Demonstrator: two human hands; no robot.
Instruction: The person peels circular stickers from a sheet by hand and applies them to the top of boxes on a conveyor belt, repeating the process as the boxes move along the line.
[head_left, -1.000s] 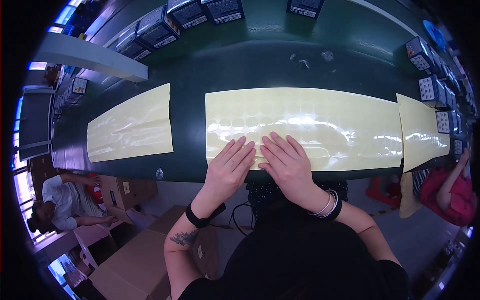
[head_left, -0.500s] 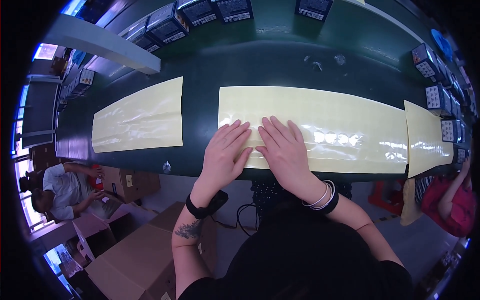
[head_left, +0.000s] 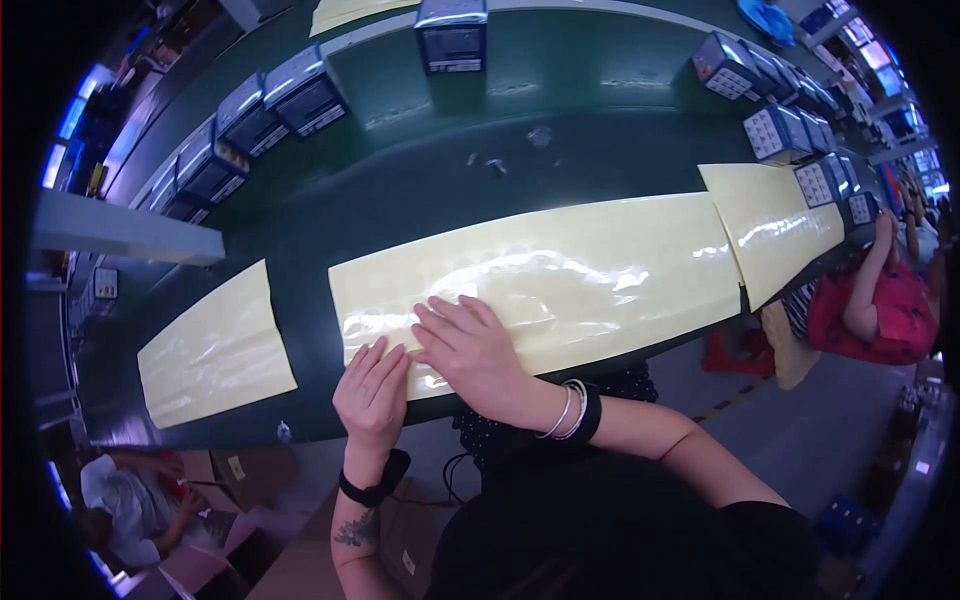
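Note:
A long, glossy pale yellow sheet [head_left: 580, 260] lies flat on the dark green table [head_left: 390, 210] in front of me. My left hand [head_left: 370, 400] rests at its near left corner, fingers straight and close together. Just right of it, my right hand [head_left: 475, 355] lies palm down on the sheet with its fingers extended. The hands nearly touch, and neither grips anything visible. Two similar sheets lie apart, a left yellow sheet [head_left: 215, 345] and a right yellow sheet [head_left: 775, 225] at the long sheet's far right end.
Dark blue boxes [head_left: 305, 90] line the table's far side, with more blue boxes [head_left: 775, 135] at the right. A pale post [head_left: 130, 228] stands at the left. One co-worker in red [head_left: 870, 310] is at the right; another in white [head_left: 130, 510] is beside a cardboard box [head_left: 240, 470].
My view has turned toward the right. The left hand has slid to the near left corner of the long sheet, and the right hand still lies flat on it.

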